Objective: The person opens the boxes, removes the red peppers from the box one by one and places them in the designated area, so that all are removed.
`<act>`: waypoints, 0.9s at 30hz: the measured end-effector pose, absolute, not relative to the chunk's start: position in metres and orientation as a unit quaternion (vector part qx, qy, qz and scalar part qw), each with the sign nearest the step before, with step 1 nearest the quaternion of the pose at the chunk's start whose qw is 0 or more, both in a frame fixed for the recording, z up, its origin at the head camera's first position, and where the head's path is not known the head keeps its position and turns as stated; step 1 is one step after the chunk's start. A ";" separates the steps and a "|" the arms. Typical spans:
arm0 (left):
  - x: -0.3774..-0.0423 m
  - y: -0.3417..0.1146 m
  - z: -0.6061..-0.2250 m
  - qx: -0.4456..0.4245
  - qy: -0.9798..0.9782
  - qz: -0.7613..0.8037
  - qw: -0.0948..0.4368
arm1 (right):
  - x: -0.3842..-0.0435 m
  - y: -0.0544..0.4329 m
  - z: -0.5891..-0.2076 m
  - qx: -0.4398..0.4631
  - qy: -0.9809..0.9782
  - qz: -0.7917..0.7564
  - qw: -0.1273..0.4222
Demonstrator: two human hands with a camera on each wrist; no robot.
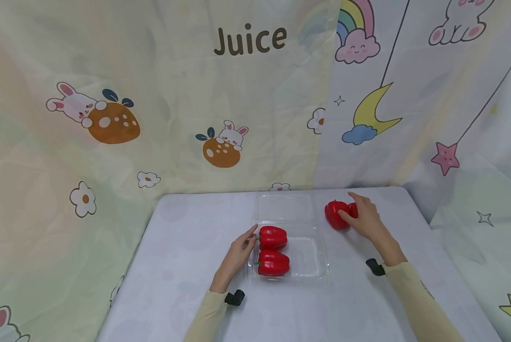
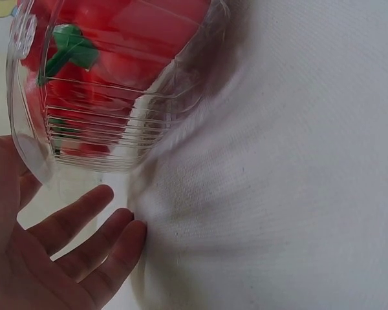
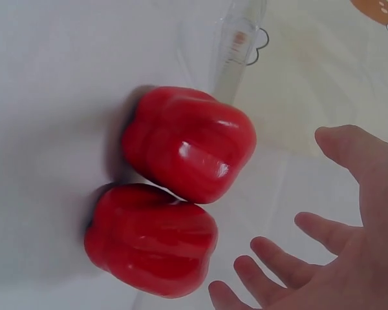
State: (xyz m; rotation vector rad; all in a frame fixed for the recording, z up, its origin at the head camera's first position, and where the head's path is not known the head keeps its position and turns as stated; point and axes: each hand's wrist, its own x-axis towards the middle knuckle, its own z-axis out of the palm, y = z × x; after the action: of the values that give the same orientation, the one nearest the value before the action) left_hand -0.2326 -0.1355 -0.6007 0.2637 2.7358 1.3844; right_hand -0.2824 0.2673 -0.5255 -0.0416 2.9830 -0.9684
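While two red peppers sit inside the clear plastic container [image 1: 308, 254], two more lie on the table [image 1: 187, 237] to its right, near the far edge. Inside the container, the far packed pepper [image 1: 273, 238] and the near packed pepper [image 1: 274, 263] lie on their sides along the left wall, one in front of the other, their green stems pointing left. The right part of the base is bare, and the clear lid [image 1: 285, 208] is folded back on the far side.

The left hand [image 1: 237, 254] is beside the container's left wall, its fingers extended and a little spread, with hold of nothing; whether a fingertip touches the rim, I cannot tell. The right hand [image 1: 366, 219] reaches over the loose pair, thumb and fingers spread wide, and grips nothing; in the right wrist view a gap shows between its fingertips and the peppers. There, one loose pepper [image 3: 191, 143] lies close against the other loose pepper [image 3: 155, 240], both glossy.

Both arms wear pale yellow sleeves [image 1: 418, 297], and a small black device [image 1: 235, 298] shows at each wrist. Behind the table hangs a printed backdrop [image 1: 165, 95] with rabbits, flowers, a rainbow and the word "Juice".
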 end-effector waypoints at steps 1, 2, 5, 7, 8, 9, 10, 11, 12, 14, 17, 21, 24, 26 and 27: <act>-0.233 -0.135 -0.601 0.085 0.888 0.450 0.031 | -0.283 0.267 -0.525 -0.015 0.950 -0.311 0.004; -0.232 -0.135 -0.600 0.086 0.888 0.450 0.031 | -0.283 0.267 -0.525 -0.018 0.950 -0.313 0.005; -0.232 -0.135 -0.600 0.085 0.888 0.451 0.031 | -0.282 0.265 -0.523 -0.023 0.948 -0.317 0.009; -0.232 -0.135 -0.599 0.082 0.888 0.451 0.033 | -0.282 0.264 -0.523 -0.028 0.947 -0.319 0.011; -0.232 -0.135 -0.599 0.084 0.888 0.451 0.032 | -0.282 0.264 -0.523 -0.029 0.947 -0.320 0.011; -0.232 -0.136 -0.599 0.084 0.888 0.452 0.033 | -0.282 0.263 -0.523 -0.030 0.947 -0.320 0.011; -0.232 -0.136 -0.599 0.085 0.888 0.451 0.032 | -0.282 0.263 -0.523 -0.032 0.946 -0.322 0.011; -0.232 -0.136 -0.599 0.088 0.887 0.452 0.031 | -0.282 0.263 -0.523 -0.034 0.946 -0.322 0.010; -0.232 -0.136 -0.599 0.090 0.887 0.452 0.028 | -0.282 0.262 -0.523 -0.036 0.946 -0.323 0.010; -0.232 -0.136 -0.599 0.094 0.886 0.453 0.026 | -0.281 0.262 -0.523 -0.039 0.945 -0.325 0.009; -0.231 -0.136 -0.599 0.091 0.886 0.454 0.028 | -0.281 0.260 -0.523 -0.043 0.944 -0.326 0.014; -0.231 -0.136 -0.600 0.088 0.887 0.452 0.031 | -0.279 0.256 -0.524 -0.050 0.944 -0.325 0.020; -0.231 -0.136 -0.600 0.087 0.888 0.450 0.031 | -0.278 0.251 -0.524 -0.056 0.945 -0.321 0.017; -0.231 -0.136 -0.600 0.086 0.888 0.450 0.032 | -0.277 0.248 -0.524 -0.061 0.946 -0.317 0.016; -0.231 -0.136 -0.600 0.085 0.889 0.450 0.032 | -0.277 0.247 -0.524 -0.065 0.947 -0.314 0.015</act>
State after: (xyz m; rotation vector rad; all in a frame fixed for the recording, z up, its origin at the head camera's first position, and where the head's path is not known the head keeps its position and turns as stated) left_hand -0.2314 -0.1361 -0.5997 0.2617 2.7362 1.3849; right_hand -0.2773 0.2470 -0.5243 -0.2009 2.9478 -0.9781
